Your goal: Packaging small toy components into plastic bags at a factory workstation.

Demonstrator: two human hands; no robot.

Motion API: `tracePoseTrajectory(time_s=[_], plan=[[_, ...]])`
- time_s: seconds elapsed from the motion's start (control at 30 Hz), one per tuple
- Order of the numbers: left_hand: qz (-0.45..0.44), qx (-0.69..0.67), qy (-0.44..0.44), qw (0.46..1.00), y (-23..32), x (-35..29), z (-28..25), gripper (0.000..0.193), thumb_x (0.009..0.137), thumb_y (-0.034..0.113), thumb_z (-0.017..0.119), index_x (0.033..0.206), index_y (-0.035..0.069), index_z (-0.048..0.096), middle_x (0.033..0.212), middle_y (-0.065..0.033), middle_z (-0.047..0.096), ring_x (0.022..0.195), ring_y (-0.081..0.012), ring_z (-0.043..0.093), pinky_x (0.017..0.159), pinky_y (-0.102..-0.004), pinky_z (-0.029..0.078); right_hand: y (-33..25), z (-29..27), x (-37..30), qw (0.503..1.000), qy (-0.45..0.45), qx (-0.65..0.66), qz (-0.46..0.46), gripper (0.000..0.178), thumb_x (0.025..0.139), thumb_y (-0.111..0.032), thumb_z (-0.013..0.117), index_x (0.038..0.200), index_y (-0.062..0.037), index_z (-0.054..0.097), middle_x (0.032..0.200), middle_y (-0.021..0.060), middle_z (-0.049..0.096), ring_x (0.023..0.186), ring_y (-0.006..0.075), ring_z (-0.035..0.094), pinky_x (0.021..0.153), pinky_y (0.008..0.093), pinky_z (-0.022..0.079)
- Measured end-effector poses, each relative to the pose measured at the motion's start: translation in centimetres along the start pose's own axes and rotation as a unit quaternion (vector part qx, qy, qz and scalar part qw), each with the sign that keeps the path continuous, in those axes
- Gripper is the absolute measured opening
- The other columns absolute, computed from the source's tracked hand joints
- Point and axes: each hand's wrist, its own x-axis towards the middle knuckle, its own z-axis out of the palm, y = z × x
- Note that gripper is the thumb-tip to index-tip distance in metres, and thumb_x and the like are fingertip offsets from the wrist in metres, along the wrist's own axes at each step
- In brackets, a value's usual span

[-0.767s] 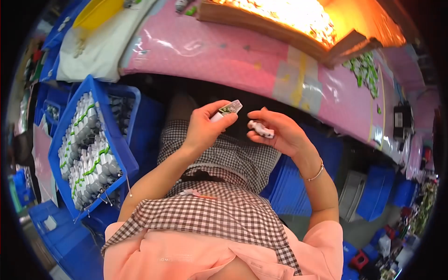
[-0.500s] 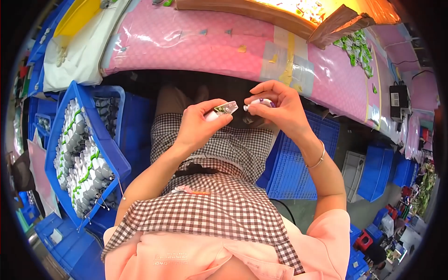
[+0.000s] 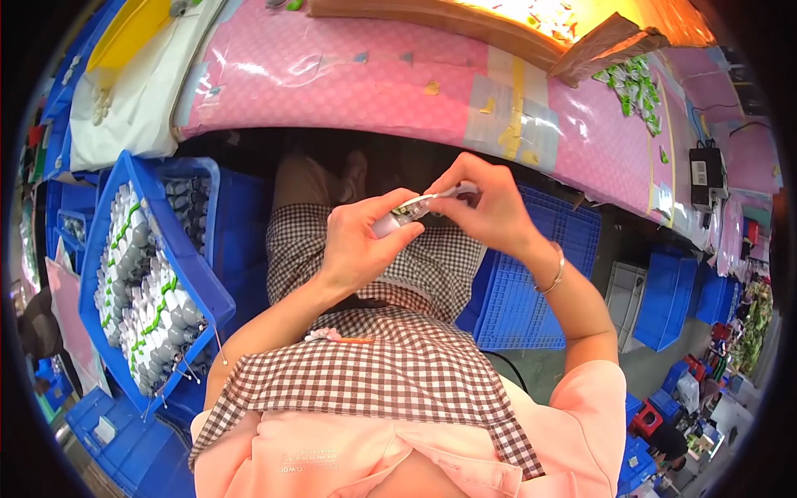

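Note:
Above my lap, my left hand (image 3: 357,241) is closed around a small white plastic housing (image 3: 387,224) with a grey and green inside that faces up. My right hand (image 3: 490,207) pinches a small white part with purple marks (image 3: 468,197), partly hidden by the fingers. Its fingertips meet the right end of the housing, so the two pieces are touching or nearly so. Whether they are joined I cannot tell. To the left, a blue crate (image 3: 217,300) holds rows of white and grey pieces (image 3: 158,324) with green strips.
Ahead runs a table edge covered in pink sheeting (image 3: 357,91). On it are a cardboard box (image 3: 432,25) and a pile of green and white pieces (image 3: 633,95). Blue crates (image 3: 540,274) stand to my right. Pins with thin wires (image 3: 222,357) stick out from the left crate's near edge.
My right hand has moved left and slightly down, bringing its white part against the housing. The gap between the two pieces has closed. My left hand has stayed nearly in place.

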Motion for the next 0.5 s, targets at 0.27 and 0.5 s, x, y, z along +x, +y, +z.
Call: tracePoseTrajectory(time_s=[0.27, 0.5], plan=[[-0.081, -0.203, 0.021, 0.976, -1.1, 1.0, 1.2, 0.025, 0.079, 0.007, 0.068, 0.103, 0.001, 0.064, 0.081, 0.003, 0.059, 0.068, -0.0027, 0.049, 0.059, -0.0192, 0.041, 0.5, -9.0, -1.4, 0.983, 0.146, 0.101, 0.046, 0.039, 0.077, -0.002, 0.068, 0.114, -0.0033, 0.058, 0.087, 0.0067, 0.066, 0.068, 0.0126, 0.063, 0.062, 0.0246, 0.051], [-0.058, -0.268, 0.084, 0.958, -1.4, 2.4, -1.1, 0.038, 0.083, 0.014, 0.065, 0.117, 0.0, 0.057, 0.089, -0.0043, 0.064, 0.057, -0.0054, 0.049, 0.051, -0.0203, 0.04, 12.2, -30.5, -2.4, 0.746, 0.566, -0.351, 0.015, 0.027, 0.072, -0.022, 0.073, 0.081, 0.0019, 0.067, 0.074, 0.0132, 0.068, 0.065, 0.0194, 0.064, 0.06, 0.0311, 0.05]])
